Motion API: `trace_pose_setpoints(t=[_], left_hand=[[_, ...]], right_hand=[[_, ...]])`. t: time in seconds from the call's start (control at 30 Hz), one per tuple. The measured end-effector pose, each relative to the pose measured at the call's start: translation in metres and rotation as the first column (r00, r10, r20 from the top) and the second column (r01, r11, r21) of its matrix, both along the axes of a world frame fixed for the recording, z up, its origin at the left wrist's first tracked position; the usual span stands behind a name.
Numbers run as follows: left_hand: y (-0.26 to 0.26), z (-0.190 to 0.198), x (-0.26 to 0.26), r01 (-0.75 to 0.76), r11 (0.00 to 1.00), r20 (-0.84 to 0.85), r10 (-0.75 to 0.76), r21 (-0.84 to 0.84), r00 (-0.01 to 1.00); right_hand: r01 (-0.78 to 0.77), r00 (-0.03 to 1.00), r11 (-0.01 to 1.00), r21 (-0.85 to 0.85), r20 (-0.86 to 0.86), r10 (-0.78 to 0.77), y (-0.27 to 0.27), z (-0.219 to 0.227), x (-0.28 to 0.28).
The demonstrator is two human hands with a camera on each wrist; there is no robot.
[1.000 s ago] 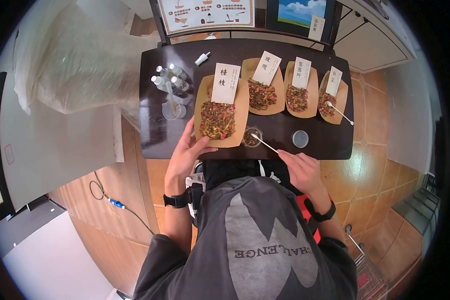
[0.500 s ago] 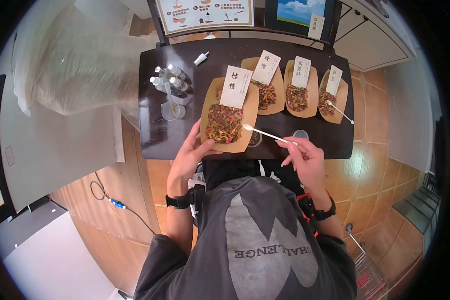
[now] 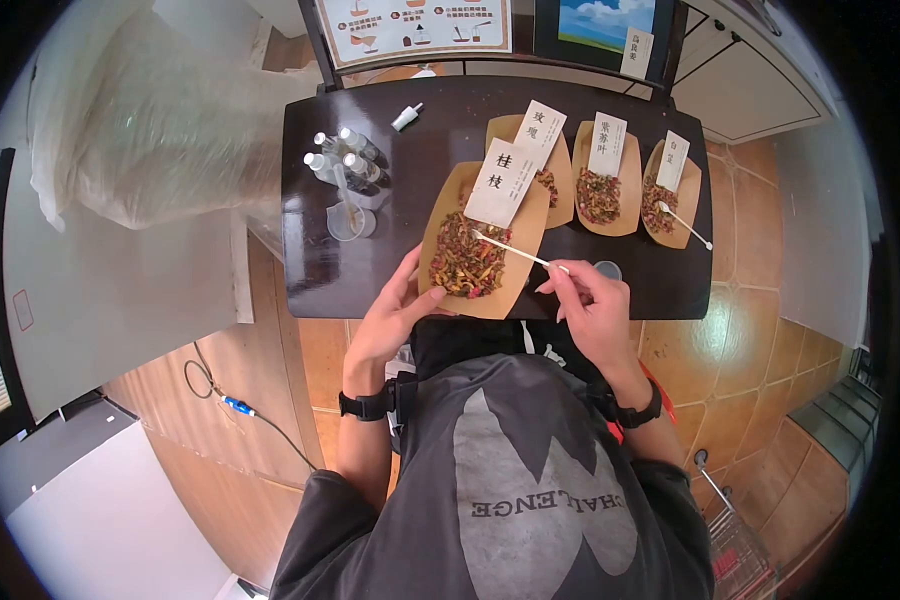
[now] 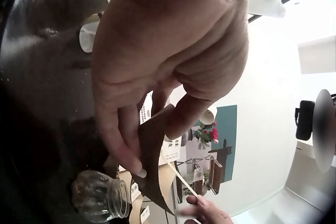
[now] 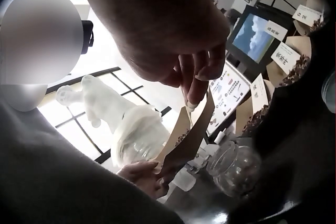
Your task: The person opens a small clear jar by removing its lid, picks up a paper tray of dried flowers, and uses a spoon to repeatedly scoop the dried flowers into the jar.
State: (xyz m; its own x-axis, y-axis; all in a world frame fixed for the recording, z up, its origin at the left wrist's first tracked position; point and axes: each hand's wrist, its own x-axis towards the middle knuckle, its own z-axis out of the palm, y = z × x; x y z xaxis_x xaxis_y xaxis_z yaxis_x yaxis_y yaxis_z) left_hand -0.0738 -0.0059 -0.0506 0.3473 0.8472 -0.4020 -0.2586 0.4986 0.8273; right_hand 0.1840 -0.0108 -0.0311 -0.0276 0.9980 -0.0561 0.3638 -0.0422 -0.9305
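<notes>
Head view: 4 kraft paper trays on the dark table (image 3: 320,270), each with dried herb mix and 1 white label card. Left hand (image 3: 395,310) grips the near edge of the front tray (image 3: 475,290), thumb on top and fingers under, lifting it tilted above the table edge. Right hand (image 3: 588,300) pinches the handle end of a white spoon (image 3: 510,250) between thumb and fingertips; the spoon's bowl sits in the front tray's herbs. A second spoon (image 3: 682,225) lies in the far-right tray (image 3: 682,205). 1 glass jar (image 5: 233,169) sits under the lifted tray. 1 round lid (image 3: 607,270) beside the right hand. 4 small capped bottles (image 3: 338,155) and 1 clear beaker (image 3: 348,220) at table left.
</notes>
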Motion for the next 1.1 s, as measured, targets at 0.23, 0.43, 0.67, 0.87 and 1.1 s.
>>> trace_pose_setpoints(t=[0.23,0.43,0.67,0.87,1.1], left_hand=[[0.000,-0.001,0.002,0.002,1.000,-0.015,-0.002,-0.005,1.000],[0.000,0.000,0.005,-0.019,1.000,-0.018,0.019,-0.007,1.000],[0.000,0.000,0.006,-0.046,0.998,-0.029,0.045,-0.031,0.999],[0.000,0.001,0.006,-0.044,0.998,-0.015,0.043,-0.048,0.999],[0.001,-0.001,0.006,-0.050,0.997,0.002,0.050,-0.052,0.999]], right_hand=[[-0.094,0.957,0.956,-0.279,-0.290,0.009,0.006,-0.006,-0.003],[-0.149,0.930,0.915,-0.375,-0.368,0.000,0.010,-0.011,-0.003],[-0.200,0.917,0.880,-0.432,-0.399,0.012,0.009,-0.012,-0.001],[-0.230,0.892,0.820,-0.524,-0.450,-0.038,0.010,-0.012,0.001],[-0.244,0.855,0.796,-0.555,-0.510,-0.094,0.011,-0.015,0.006]])
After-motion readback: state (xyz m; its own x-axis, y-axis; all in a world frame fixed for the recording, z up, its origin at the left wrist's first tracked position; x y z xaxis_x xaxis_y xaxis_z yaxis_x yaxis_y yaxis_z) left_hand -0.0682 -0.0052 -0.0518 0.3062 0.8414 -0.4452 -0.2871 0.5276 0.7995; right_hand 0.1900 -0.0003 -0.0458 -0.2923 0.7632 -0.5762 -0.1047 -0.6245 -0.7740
